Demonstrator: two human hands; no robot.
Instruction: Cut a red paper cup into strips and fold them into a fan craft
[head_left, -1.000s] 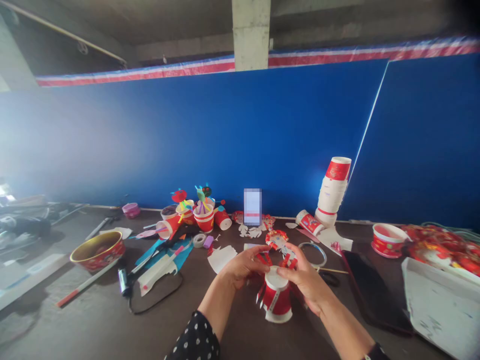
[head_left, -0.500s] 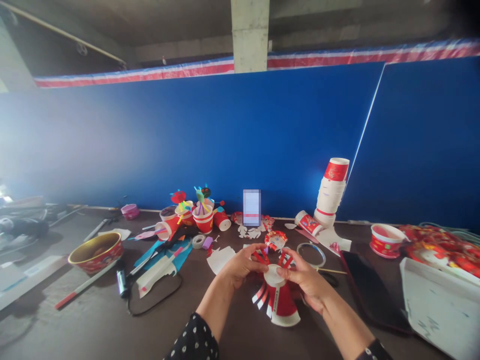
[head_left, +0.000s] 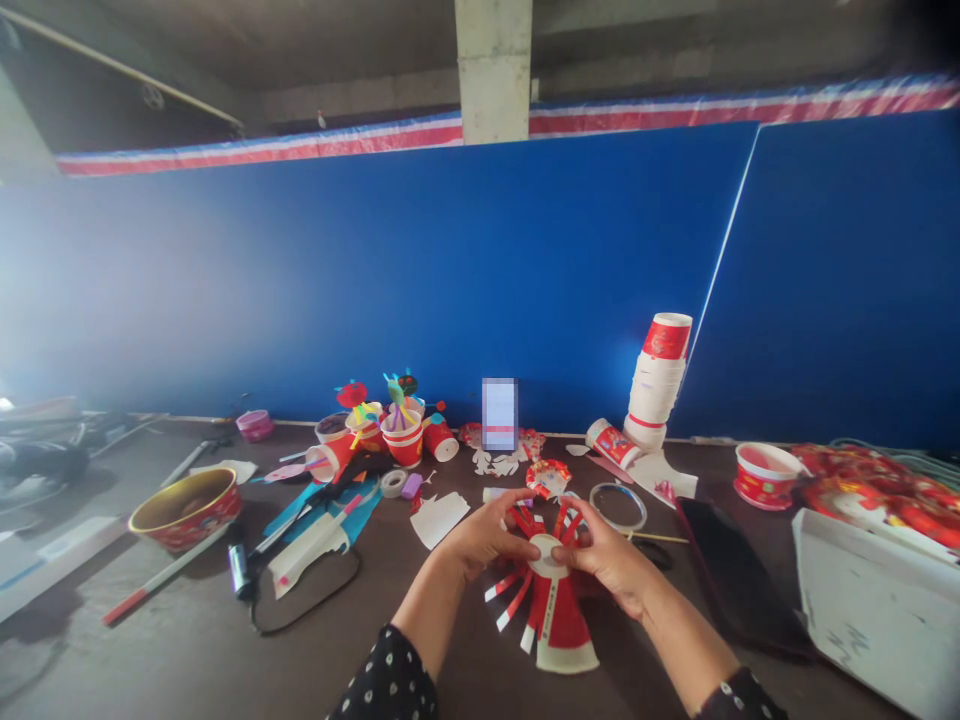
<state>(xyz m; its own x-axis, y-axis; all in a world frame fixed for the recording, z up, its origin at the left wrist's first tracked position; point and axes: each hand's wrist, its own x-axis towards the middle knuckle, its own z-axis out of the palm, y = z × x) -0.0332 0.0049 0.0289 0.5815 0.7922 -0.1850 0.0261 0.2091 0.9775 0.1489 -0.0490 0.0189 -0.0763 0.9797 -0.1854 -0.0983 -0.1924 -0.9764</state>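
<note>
Between both hands is a red and white paper cup (head_left: 559, 620) cut into strips that fan out round its white round base. A wide uncut section points toward me, and narrow strips spread to the left and away. My left hand (head_left: 491, 535) pinches the cup from the left, thumb on the base and fingers behind the far strips. From the right, my right hand (head_left: 604, 560) grips it the same way, its thumb at the base's edge. Just beyond the hands lies a ring-shaped red and white cut piece (head_left: 549, 478).
At right, a stack of paper cups (head_left: 658, 385), a black phone-like slab (head_left: 739, 575) and a white tray (head_left: 874, 610). At left, a gold-rimmed red bowl (head_left: 184, 508), a marker-like stick (head_left: 161, 578) and decorated cups (head_left: 403, 440). White tape (head_left: 393, 484) and paper scraps (head_left: 440, 520) lie nearer the middle.
The cut cup's strips are spread wider, on the left and at the far side, and its wide section has tipped flatter toward me. Both hands keep hold. The view has shifted slightly.
</note>
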